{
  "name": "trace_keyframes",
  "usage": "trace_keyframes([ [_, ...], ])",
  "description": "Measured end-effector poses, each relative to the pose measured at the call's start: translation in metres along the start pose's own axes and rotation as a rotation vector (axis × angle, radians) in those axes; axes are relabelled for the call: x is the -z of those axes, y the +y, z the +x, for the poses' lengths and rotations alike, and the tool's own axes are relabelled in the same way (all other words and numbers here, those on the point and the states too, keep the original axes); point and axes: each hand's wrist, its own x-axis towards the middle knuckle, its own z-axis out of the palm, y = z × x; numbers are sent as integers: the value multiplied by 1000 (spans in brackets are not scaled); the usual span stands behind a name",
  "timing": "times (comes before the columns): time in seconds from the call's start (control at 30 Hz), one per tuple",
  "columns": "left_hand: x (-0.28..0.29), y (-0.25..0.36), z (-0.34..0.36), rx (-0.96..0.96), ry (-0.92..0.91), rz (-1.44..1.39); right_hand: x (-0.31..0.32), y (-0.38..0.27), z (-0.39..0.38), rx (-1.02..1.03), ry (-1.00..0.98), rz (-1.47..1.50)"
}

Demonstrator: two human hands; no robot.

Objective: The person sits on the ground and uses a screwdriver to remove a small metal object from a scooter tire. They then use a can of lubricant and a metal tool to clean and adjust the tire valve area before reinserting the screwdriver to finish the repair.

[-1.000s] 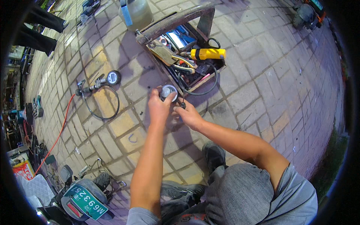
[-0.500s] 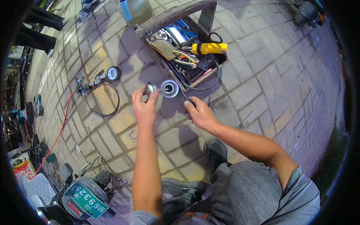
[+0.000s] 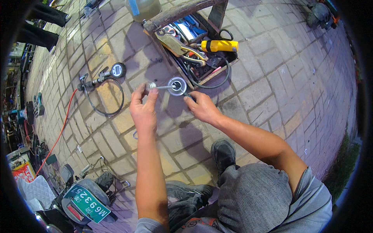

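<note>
My left hand [image 3: 144, 104] is closed on a silver threaded cap [image 3: 151, 86], pinched between thumb and fingers. A thin grey stem [image 3: 163, 87] runs from the cap to the mouth of a small round jar [image 3: 171, 82] with a dark opening. My right hand [image 3: 202, 106] grips a slim dark-handled tool [image 3: 188, 95]. Its thin tip meets the stem's end at the jar's opening; whether they touch is too small to tell. The jar is beside the near corner of a wooden toolbox [image 3: 199, 86].
Pliers [image 3: 186, 56] and a yellow-handled tool [image 3: 220, 46] lie in the toolbox. A tyre inflator gauge [image 3: 117, 70] with a black hose and red line [image 3: 64, 128] rests on the paving at left. A large plastic jug [image 3: 143, 9] stands behind. A parked two-wheeler [image 3: 83, 202] is at lower left.
My left hand has drawn the cap a little left, so more of the stem shows. My right hand has moved the tool up to the jar's mouth.
</note>
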Motion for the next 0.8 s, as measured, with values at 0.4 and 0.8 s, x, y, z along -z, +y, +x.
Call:
trace_keyframes([
  [0.4, 0, -1, 6, 110, 82, -133, 3, 7, -10, -15, -30, 59],
  [0.8, -2, -11, 0, 74, 54, -81, 2, 1, -12, -62, -67, 71],
])
